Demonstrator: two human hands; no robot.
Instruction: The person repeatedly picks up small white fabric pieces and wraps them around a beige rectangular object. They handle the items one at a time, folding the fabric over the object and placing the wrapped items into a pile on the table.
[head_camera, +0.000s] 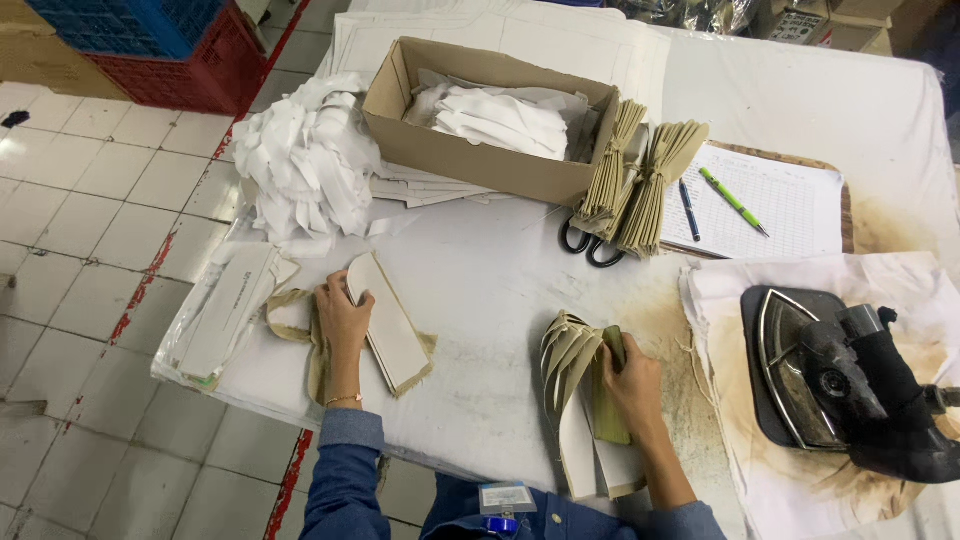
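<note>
My left hand (341, 318) rests on a stack of long white pieces with beige fabric edges (392, 330) near the table's front left, fingers curled over the top piece's rounded end. My right hand (632, 382) grips a fanned bundle of beige and white pieces (575, 385) at the table's front middle, thumb and fingers pinching an olive piece at its right side. Both sleeves are blue denim.
An open cardboard box (470, 160) holds white pieces; a heap of white cut pieces (305, 155) lies left of it. Two tied beige bundles (640, 180) sit over black scissors (590, 245). A clipboard sheet with pens (790, 205) and a flat iron (840, 375) are right. Crates (170, 50) stand on the floor.
</note>
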